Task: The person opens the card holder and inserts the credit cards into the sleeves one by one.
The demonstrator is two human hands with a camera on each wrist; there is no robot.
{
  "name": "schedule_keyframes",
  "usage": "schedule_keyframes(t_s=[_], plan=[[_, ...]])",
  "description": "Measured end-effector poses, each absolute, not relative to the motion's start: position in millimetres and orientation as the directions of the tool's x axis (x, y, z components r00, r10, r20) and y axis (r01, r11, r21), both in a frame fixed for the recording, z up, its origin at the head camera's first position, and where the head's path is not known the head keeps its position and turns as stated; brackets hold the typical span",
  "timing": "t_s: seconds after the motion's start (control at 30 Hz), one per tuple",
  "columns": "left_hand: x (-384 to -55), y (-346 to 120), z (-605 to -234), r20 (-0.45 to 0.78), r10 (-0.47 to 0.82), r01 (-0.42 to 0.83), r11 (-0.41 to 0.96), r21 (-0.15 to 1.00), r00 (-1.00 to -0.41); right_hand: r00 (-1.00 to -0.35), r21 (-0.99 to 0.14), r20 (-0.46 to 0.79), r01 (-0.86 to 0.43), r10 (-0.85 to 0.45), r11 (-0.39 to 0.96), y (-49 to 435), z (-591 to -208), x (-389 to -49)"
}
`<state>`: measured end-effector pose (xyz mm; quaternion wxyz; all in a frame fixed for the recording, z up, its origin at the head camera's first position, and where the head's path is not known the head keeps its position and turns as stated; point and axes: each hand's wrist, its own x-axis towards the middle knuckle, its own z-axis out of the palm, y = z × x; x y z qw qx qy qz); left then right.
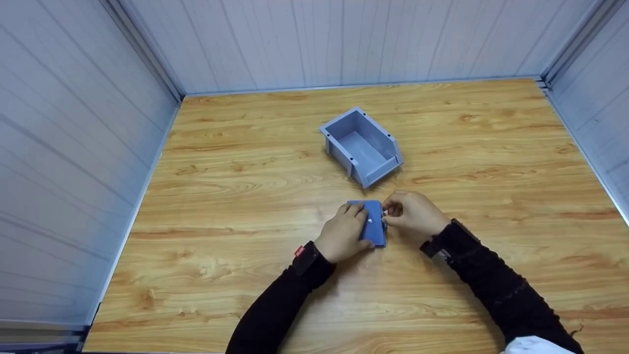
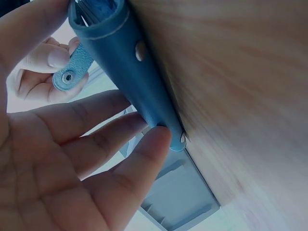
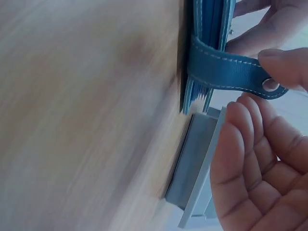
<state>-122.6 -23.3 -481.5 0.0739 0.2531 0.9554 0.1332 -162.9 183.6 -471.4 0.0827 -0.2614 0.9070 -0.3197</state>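
A blue leather card holder (image 1: 374, 231) with white stitching lies flat on the table. My left hand (image 1: 342, 235) holds it from the left, fingers over its cover and spine and thumb at its near end. In the left wrist view, those fingers (image 2: 113, 149) touch the spine. From the holder's right side extends a strap (image 3: 226, 70) with a metal snap, away from the cover. My right hand (image 1: 414, 215) pinches the strap's end between thumb and fingers. Thin inner sleeves (image 3: 208, 29) show between the covers. A snap stud (image 1: 370, 221) sits on the top cover.
A grey plastic bin (image 1: 339, 147) stands just beyond the card holder, its low front turned toward the right hand. The wood-grain table (image 1: 236, 177) is bordered by white panel walls (image 1: 314, 44) at the back and both sides.
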Motion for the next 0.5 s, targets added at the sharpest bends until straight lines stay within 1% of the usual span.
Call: schedule_keyframes(t_s=[0.13,0.3,0.5], plan=[[-123,-23,-482,-0.083,0.501,0.458,0.837,0.299,-0.862,-0.836,-0.631,0.026,-0.439,-0.549,0.639,177,-472,-164],[-123,-24,-482,-0.075,0.506,0.465,0.834,0.296,-0.859,-0.819,-0.629,-0.013,-0.439,-0.573,0.642,168,-476,-165],[-124,-25,-484,-0.072,0.512,0.472,0.83,0.296,-0.856,-0.82,-0.622,-0.025,-0.434,-0.571,0.651,162,-479,-166]])
